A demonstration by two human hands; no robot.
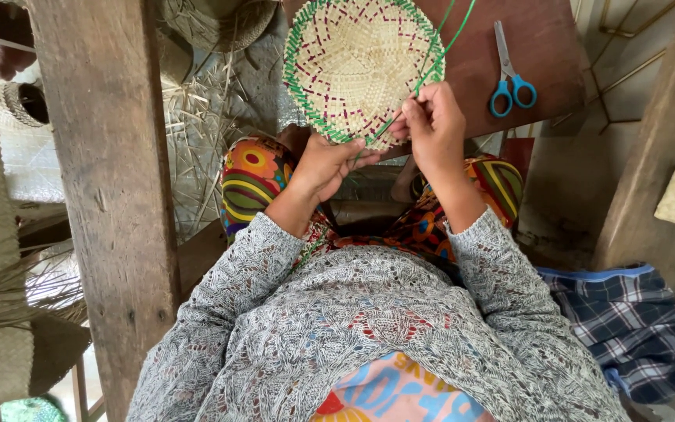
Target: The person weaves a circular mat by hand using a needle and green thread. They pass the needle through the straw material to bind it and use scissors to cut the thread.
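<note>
Two hands, left and right, one round woven basket with a green rim, one green strip, one pair of blue-handled scissors, one wooden post, and one plaid cloth.

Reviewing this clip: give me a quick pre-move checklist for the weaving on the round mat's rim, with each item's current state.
1. Left hand steadies the round woven mat at its near rim: ok.
2. Right hand pinches the green strip: ok.
3. Strip runs free up past the mat's far edge, no tangle visible: ok.
4. Strip end threaded into the green border: cannot tell, fingers cover it.
5. Scissors lie on the brown board, apart from both hands: ok.
</note>
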